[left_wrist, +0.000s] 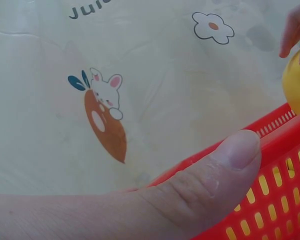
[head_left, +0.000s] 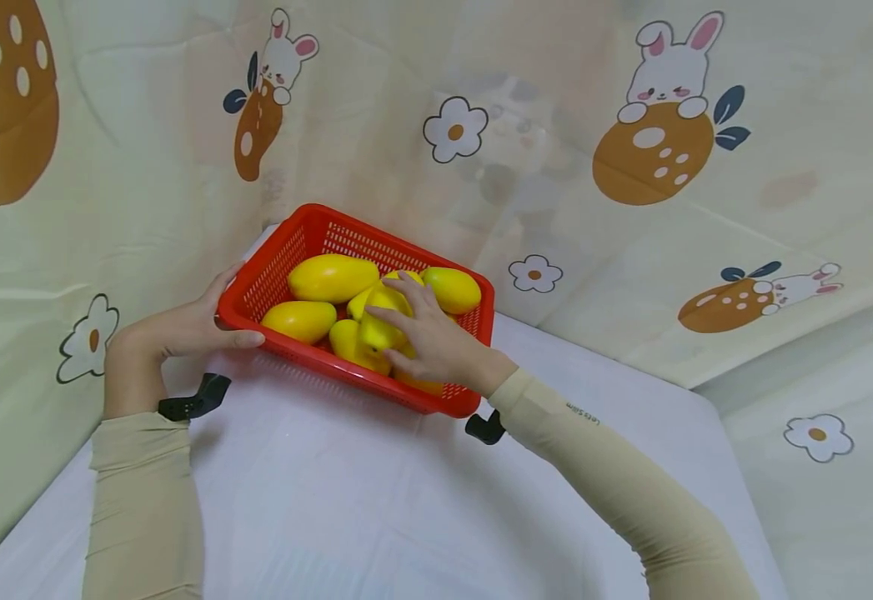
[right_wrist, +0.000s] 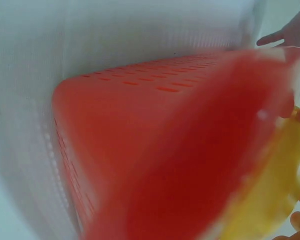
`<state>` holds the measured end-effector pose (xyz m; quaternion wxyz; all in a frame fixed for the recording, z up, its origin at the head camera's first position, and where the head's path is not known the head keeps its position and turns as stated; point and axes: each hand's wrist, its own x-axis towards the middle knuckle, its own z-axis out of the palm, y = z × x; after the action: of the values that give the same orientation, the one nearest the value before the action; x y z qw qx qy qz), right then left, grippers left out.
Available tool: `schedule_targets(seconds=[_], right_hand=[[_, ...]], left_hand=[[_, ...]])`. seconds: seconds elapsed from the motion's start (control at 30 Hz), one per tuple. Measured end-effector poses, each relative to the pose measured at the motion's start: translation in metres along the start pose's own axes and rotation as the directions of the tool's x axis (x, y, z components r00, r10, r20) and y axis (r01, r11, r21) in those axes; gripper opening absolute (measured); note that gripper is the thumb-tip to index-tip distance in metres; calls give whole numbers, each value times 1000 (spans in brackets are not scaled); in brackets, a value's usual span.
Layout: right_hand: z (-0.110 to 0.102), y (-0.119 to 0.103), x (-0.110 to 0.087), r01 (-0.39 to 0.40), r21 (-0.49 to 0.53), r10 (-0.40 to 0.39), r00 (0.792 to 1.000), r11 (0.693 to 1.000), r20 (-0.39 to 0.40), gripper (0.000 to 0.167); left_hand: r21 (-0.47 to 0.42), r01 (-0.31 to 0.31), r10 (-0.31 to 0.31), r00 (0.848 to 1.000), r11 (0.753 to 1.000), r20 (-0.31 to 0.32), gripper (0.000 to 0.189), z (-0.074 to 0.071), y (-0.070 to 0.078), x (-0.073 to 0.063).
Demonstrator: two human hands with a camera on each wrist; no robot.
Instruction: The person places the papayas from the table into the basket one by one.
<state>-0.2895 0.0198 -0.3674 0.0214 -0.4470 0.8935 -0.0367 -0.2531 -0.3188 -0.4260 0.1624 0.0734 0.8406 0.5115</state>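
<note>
A red plastic basket (head_left: pixel 361 377) with slotted walls holds several smooth yellow mango-like fruits (head_left: pixel 333 277). My left hand (head_left: pixel 199 323) grips the basket's left corner. In the left wrist view its thumb (left_wrist: pixel 205 182) lies along the red rim, while the other fingers are hidden behind the wall. Over the basket's middle, my right hand (head_left: pixel 442 343) has its fingers spread and bent round a yellow fruit (head_left: pixel 376 335). That fruit (left_wrist: pixel 296 90) shows above the rim in the left wrist view, the right fingers on it. The right wrist view is mostly the blurred basket wall (right_wrist: pixel 115 135).
The basket stands on a white-covered table (head_left: pixel 346 500), near its back edge. Behind and beside it hangs a cream curtain (head_left: pixel 376 108) printed with rabbits, carrots and flowers. A black wrist strap (head_left: pixel 194 402) sits at the left sleeve's cuff, another black piece (head_left: pixel 485 428) below the right wrist.
</note>
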Motion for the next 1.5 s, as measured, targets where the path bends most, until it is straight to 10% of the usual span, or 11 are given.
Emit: schedule_targets(seconds=[1.5], right_hand=[[20,-5,-8,-136,84,148,975,987,-163,43]], left_hand=[[128,75,-73,997,989,-17,111,-42,-33,-4]])
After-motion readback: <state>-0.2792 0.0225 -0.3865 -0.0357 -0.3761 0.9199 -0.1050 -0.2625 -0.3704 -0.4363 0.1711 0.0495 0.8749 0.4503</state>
